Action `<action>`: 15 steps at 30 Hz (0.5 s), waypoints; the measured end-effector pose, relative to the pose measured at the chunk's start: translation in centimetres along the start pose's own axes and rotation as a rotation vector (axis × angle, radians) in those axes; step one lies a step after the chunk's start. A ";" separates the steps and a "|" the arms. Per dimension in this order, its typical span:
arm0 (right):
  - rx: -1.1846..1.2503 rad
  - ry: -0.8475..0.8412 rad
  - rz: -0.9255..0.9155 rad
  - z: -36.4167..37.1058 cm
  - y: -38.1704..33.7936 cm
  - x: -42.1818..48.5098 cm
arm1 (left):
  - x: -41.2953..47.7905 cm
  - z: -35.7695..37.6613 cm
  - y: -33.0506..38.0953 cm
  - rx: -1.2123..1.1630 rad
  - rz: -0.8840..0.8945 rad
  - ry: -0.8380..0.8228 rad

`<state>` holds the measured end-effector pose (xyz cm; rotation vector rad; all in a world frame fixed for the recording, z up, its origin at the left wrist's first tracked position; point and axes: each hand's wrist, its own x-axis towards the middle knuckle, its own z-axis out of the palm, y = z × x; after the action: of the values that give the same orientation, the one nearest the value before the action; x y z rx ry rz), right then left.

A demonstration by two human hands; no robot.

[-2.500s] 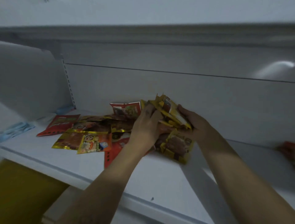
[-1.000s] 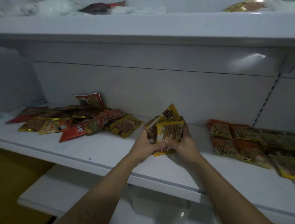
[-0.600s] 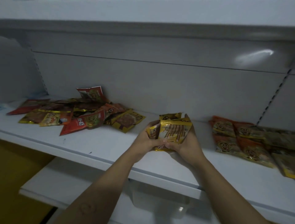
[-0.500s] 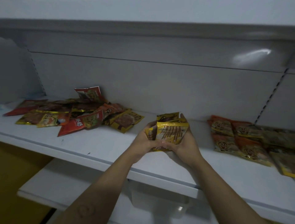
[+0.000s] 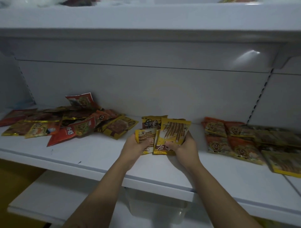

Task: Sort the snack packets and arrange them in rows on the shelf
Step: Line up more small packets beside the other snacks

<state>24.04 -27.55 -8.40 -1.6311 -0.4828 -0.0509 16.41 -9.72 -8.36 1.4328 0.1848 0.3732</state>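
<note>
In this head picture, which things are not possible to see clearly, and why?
All from the head view:
- The held packets: their count; they overlap, and the left hand and right hand cover the lower parts.
- The pile: lower packets, hidden under upper ones; print too dim.
- The rows: far end, cut by the right edge.
- The top-shelf things: cut by the top edge, blurred.

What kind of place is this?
Most likely a shop. A long white metal shelf has a slotted upright strip behind it; orange foil snack packets lie in rows at the right, a loose pile of red and yellow packets at the left.
</note>
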 end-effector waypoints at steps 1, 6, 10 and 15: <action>0.019 0.008 0.010 0.0 -0.1 0.0 | 0.0 0.0 0.1 0.002 0.001 0.026; 0.065 0.014 -0.024 -1.1 -1.7 -0.3 | -0.4 1.3 1.1 0.060 0.059 0.094; -0.001 -0.017 -0.093 -4.9 -3.8 -1.3 | -0.9 5.0 3.3 0.166 0.160 0.008; -0.042 0.051 -0.083 -11.9 -6.4 -2.9 | -1.4 11.6 5.3 0.101 0.143 -0.034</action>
<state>22.24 -39.53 -1.76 -1.6462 -0.5130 -0.1656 18.39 -20.45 -1.71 1.5554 0.0749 0.4616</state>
